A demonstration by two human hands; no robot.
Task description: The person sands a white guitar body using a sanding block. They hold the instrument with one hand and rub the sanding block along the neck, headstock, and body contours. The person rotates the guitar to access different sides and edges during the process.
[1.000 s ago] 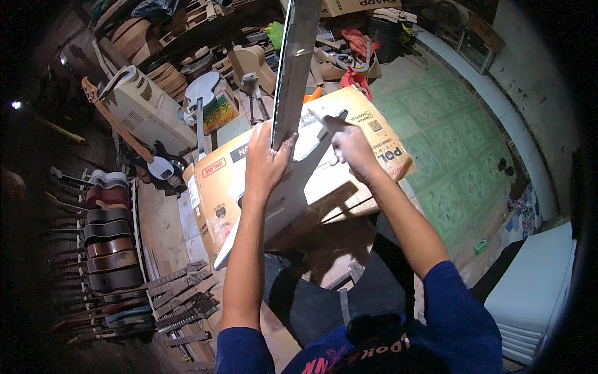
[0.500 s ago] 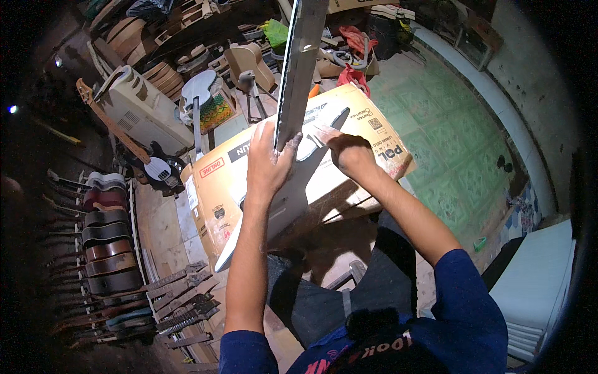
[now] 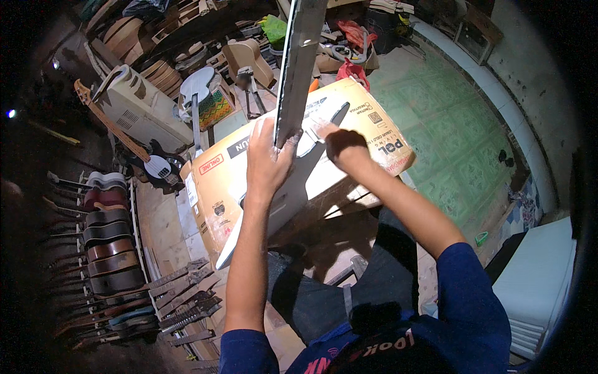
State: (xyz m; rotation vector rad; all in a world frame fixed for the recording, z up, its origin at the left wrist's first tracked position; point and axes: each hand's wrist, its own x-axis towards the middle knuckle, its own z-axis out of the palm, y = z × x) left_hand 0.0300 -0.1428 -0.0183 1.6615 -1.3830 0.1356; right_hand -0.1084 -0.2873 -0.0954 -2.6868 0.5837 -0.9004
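My left hand [image 3: 268, 163] grips the lower end of a long grey guitar neck [image 3: 298, 62] that rises steeply toward the top of the view. Below it a white, pointed guitar body [image 3: 283, 198] lies flat on a large cardboard box [image 3: 215, 181]. My right hand [image 3: 339, 144] is closed and pressed down on the body near the neck joint, beside the box's printed top; what it holds is hidden. Both forearms reach up from the lower edge, in dark blue sleeves.
A row of dark guitar bodies [image 3: 103, 243] and several loose necks [image 3: 180, 299] line the left floor. A white box-shaped machine [image 3: 140, 109], a round-bodied instrument [image 3: 199, 87] and wooden parts crowd the back. Green patterned floor [image 3: 461, 124] lies right, a white panel stack [image 3: 536, 280] lower right.
My right hand has slid in closer to the neck joint and closed down on the body. The view has shifted slightly; the left hand keeps its grip on the neck.
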